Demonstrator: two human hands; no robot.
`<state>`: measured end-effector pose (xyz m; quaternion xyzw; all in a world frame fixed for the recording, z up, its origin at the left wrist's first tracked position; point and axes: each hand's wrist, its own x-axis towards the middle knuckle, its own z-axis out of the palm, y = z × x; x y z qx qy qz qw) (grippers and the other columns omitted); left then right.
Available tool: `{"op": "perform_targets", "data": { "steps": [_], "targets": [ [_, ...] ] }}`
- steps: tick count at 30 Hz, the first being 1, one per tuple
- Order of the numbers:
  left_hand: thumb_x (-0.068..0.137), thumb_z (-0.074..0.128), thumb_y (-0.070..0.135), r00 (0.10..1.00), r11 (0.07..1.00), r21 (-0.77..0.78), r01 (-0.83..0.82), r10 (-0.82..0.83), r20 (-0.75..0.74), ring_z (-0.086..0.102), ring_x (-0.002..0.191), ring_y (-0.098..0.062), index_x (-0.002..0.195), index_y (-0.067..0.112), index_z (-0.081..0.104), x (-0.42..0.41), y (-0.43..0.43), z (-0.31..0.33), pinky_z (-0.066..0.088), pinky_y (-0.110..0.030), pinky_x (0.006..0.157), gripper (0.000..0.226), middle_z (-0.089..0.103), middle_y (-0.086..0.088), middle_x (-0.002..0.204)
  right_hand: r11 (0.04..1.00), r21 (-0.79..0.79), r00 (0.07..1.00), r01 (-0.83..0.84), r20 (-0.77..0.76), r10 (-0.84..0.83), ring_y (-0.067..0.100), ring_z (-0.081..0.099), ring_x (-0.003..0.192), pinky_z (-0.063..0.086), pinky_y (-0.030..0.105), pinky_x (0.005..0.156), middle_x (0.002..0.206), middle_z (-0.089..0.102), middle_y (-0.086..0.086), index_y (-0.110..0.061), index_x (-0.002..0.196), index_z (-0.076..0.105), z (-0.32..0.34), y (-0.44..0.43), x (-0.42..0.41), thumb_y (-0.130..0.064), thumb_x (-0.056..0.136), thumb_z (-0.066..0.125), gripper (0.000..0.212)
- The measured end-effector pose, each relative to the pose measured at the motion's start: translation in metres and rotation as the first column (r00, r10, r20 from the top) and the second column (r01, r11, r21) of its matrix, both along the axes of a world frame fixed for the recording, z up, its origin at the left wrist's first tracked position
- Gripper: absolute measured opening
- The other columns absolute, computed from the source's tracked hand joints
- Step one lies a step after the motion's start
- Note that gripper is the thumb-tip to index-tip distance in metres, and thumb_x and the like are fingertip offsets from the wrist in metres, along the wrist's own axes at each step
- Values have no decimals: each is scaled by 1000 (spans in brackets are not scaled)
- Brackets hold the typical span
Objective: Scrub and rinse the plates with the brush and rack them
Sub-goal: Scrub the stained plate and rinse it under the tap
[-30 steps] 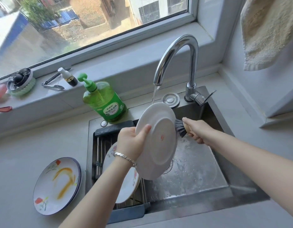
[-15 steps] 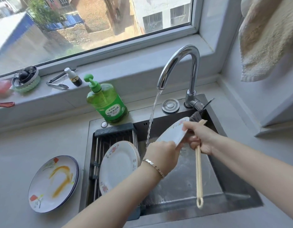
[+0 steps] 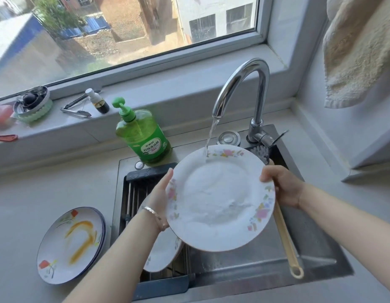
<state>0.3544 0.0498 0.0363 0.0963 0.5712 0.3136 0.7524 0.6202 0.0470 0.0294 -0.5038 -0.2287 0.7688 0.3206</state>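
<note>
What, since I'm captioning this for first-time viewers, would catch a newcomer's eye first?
The floral plate, held over the sink by the left hand and right hand, with faucet water running onto it. The right hand also grips the brush. On the counter at left, a stacked plate smeared orange waits.

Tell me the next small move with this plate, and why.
Probably rotate the floral plate under the faucet stream: water strikes only its far rim, left hand and right hand pinch its edges, and a wet film covers its face.
</note>
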Motion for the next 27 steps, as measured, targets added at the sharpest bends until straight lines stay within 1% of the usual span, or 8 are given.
{"op": "perform_targets", "data": {
  "steps": [3,5,8,10,14,19,23,27],
  "targets": [
    [87,44,56,999,998,36,-45,45,-6,66,87,-30,109,14,65,2,-3,-6,49,-47,85,52,72,-12,94,998,39,983,-57,177,49,9,41,37,32,16,37,57,46,2,-9,74,50,5,11,0,-13,42,62,34],
    [89,39,56,994,994,64,-85,88,-59,64,89,-29,105,14,64,4,-5,-12,48,-45,84,51,73,-10,87,977,169,868,-131,496,31,9,58,65,44,23,58,88,56,5,-12,106,53,9,23,0,-33,65,71,50],
    [86,43,59,979,985,92,-149,160,-124,64,96,-32,103,16,66,7,-9,-19,49,-49,87,51,72,-10,97,872,67,154,-484,988,10,29,52,115,40,38,90,137,40,12,-24,148,15,13,28,-11,-55,94,34,65],
    [85,47,59,969,976,104,-189,203,-140,64,96,-32,99,17,67,10,-10,-18,47,-52,90,49,71,-10,99,761,12,-88,-648,992,-91,33,57,105,44,37,82,130,39,16,-24,149,14,16,14,-35,-47,98,29,59],
    [90,45,50,954,949,202,-241,271,-132,64,84,-28,92,18,66,19,-7,-15,51,-43,80,38,74,-3,76,471,226,165,-853,972,-167,35,63,90,48,39,74,120,48,11,-29,141,38,8,-25,-75,-43,91,48,53],
    [93,45,45,940,917,279,-287,326,-104,63,82,-25,86,27,62,14,-9,-12,49,-44,82,26,69,1,90,719,162,94,-676,987,-134,17,54,114,42,29,82,136,42,-10,-36,142,33,4,16,-41,-45,92,46,52],
    [90,48,47,932,907,326,-267,329,-153,64,81,-25,88,24,64,8,-8,-13,51,-40,75,28,70,1,89,511,219,230,-831,972,-42,10,48,123,41,27,92,142,39,-18,-40,141,33,-1,-25,-56,-48,91,49,54],
    [89,51,46,907,879,355,-318,391,-157,65,91,-28,96,24,65,3,-8,-13,50,-47,88,27,69,-1,103,696,225,221,-682,971,-97,8,50,119,41,24,87,138,44,-19,-39,139,37,-11,-11,-28,-46,89,52,53]
  ]
}}
